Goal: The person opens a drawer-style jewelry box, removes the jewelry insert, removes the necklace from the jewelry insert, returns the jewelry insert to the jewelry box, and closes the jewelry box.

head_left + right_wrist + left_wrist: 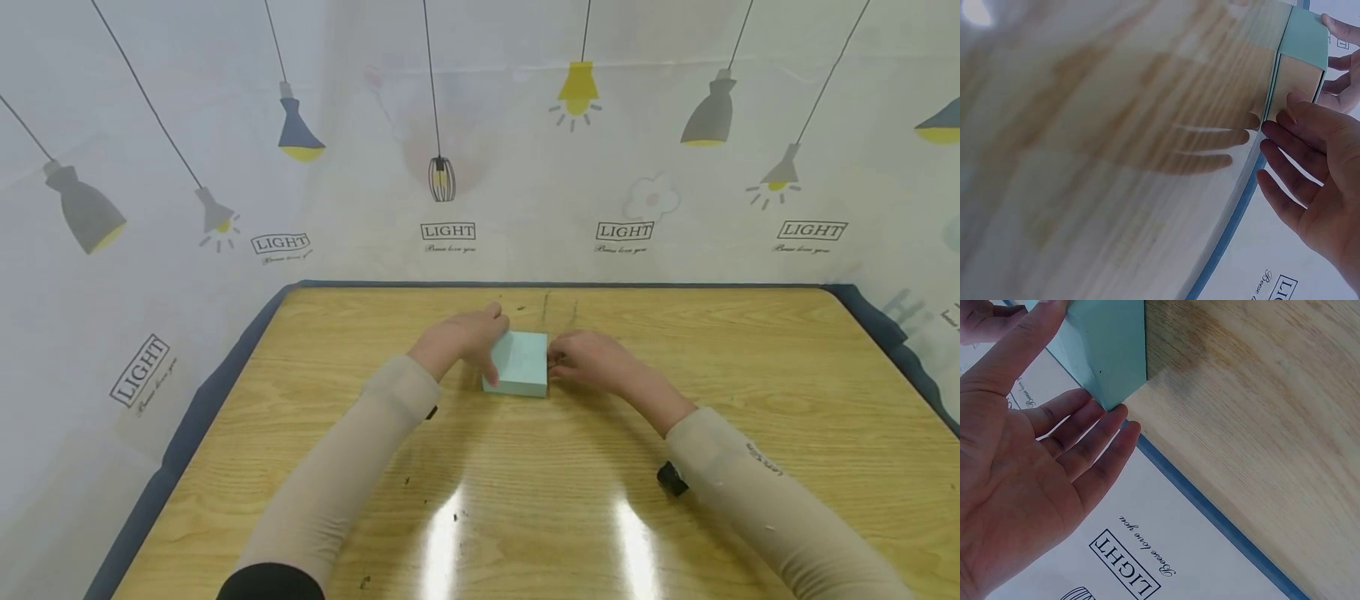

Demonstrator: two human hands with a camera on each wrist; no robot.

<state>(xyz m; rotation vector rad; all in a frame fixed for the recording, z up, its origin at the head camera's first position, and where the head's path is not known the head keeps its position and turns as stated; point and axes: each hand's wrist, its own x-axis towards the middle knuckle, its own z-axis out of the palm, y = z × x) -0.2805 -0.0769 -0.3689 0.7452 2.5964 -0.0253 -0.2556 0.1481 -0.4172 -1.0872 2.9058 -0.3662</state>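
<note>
A pale mint-green box (521, 360) lies flat on the wooden table. My left hand (468, 335) grips its left side, with the thumb at the near left corner and the fingers toward the far side. In the left wrist view the thumb lies across the box (1113, 353) and the fingertips touch its edge. At the box's right end, a brown inner tray (1294, 78) shows inside the green sleeve. My right hand (592, 360) is at that end, thumb and forefinger pinching at the tray; what exactly lies between the fingertips is hidden.
The wooden table (525, 467) has a dark blue edge (570, 285). Behind it hangs a white sheet (525, 183) printed with lamps. A small black piece (672, 479) shows beside the right sleeve.
</note>
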